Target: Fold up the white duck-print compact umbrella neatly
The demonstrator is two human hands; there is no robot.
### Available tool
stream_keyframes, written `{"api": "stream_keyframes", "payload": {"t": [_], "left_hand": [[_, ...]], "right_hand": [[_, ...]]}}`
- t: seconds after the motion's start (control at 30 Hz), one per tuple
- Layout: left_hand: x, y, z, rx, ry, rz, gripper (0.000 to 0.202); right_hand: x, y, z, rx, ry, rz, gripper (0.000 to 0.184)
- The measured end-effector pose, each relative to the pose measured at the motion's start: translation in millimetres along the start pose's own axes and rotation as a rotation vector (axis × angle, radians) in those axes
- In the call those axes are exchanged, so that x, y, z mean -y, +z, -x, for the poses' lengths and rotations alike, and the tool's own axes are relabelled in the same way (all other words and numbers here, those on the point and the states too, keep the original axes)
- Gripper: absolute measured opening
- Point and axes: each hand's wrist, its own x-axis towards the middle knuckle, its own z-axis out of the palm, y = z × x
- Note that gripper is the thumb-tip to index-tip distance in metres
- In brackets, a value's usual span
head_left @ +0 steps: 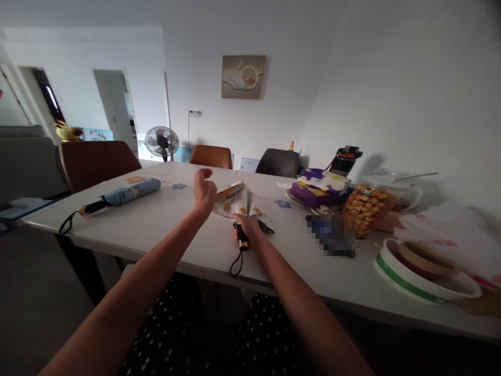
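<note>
A folding umbrella with white cloth and small yellow prints (243, 202) lies on the table in front of me, its loose folds fanned out away from me. My right hand (252, 233) is closed around it where the cloth meets the black handle, which points toward me with a wrist strap hanging at the table edge. My left hand (204, 192) is raised just left of the cloth, fingers bent and thumb apart, with nothing visible in it. Further left rests a blue umbrella (132, 192), rolled up, with a black handle and strap.
On the right of the white table (164, 235) are a purple box (313, 194), a dark bottle (344, 163), a container of round snacks (366, 209), a pixelated dark object (331, 236), stacked bowls (422, 274) and a plastic bag (454, 235). Chairs (211, 155) stand along the far side.
</note>
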Motion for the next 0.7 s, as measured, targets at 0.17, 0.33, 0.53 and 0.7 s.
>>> {"api": "stream_keyframes", "payload": {"t": [0.17,0.33,0.53,0.7], "left_hand": [[-11,19.8,-1,0.377,0.123,-0.481,0.051],[2,35.1,-8,0.537,0.083,-0.804,0.044],[1,28.2,-44,0.436,0.057,-0.766,0.027],[8,25.7,-65,0.348,-0.037,-0.447,0.008]], "right_hand": [[-3,2,4,-0.006,-0.053,0.067,0.023],[-5,2,2,0.002,-0.032,0.140,0.022],[-8,3,-1,0.044,-0.042,0.147,0.022],[-2,-2,6,0.095,-0.024,0.138,0.026]]}}
